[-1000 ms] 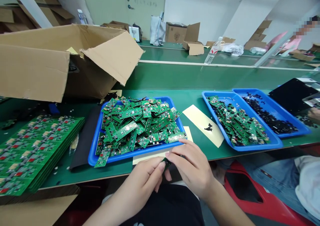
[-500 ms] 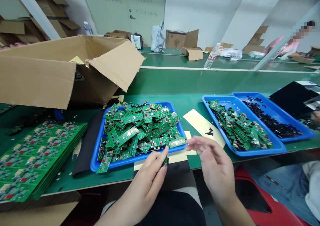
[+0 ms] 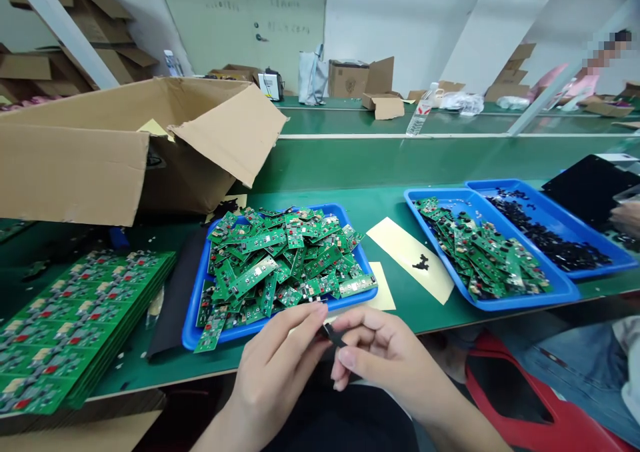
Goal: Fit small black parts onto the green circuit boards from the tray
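Observation:
My left hand (image 3: 280,362) is closed in front of the blue tray, its fingers round a small circuit board (image 3: 318,300) that is mostly hidden; only a bit of its edge shows. Facing it, my right hand (image 3: 383,352) pinches a thin black piece (image 3: 335,336) between thumb and fingers. That piece meets the fingertips of my left hand, and whether it touches the board cannot be made out. Just beyond both hands, a blue tray (image 3: 188,329) carries a heap of loose green circuit boards (image 3: 280,259).
Stacked green board panels (image 3: 75,319) lie at left, below an open cardboard box (image 3: 70,172). Yellow paper (image 3: 395,235) bears a black scrap (image 3: 421,262). At right are a tray of boards (image 3: 565,297), a tray of black pieces (image 3: 620,265) and another person's hand (image 3: 627,215).
My right hand has moved left and down to meet my left hand, and a black piece now shows between its fingers. My left hand has shifted slightly left.

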Motion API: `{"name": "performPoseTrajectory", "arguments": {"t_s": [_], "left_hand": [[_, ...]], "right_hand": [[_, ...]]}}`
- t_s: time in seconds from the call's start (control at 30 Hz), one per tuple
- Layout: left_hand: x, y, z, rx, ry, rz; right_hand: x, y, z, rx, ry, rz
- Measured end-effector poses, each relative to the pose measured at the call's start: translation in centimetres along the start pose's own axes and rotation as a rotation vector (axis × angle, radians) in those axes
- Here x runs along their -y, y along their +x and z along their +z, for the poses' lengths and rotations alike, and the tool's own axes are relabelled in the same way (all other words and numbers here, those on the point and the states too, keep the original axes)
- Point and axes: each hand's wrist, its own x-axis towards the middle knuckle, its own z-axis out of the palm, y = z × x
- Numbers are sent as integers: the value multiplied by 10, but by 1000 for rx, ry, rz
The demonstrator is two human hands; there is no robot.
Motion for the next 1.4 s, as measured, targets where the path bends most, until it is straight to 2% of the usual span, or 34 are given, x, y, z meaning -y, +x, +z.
{"name": "performPoseTrajectory", "arguments": {"t_s": [0.2, 0.37, 0.7, 0.77, 0.9, 1.13, 1.3, 1.4], "left_hand": [[-2, 5, 1, -53, -5, -17], [-4, 6, 1, -44, -85, -74], [-8, 3, 6, -86, -429, -252], [-11, 4, 5, -98, -498, -333], [-19, 7, 5, -123, -611, -519], [-22, -1, 12, -77, -589, -687], [-22, -2, 18, -90, -694, -816], [-24, 2, 19, -118, -772, -854]], "right_hand": [[0, 2, -1, -2, 43, 49], [1, 6, -1, -22, -13, 45], [3, 10, -1, -44, -158, 37], [3, 7, 1, -78, -257, -16], [6, 5, 7, -142, -558, -214], [5, 10, 10, -231, -1014, -579], [-1, 14, 9, -268, -1240, -793], [-3, 15, 10, -295, -1312, -868]]}}
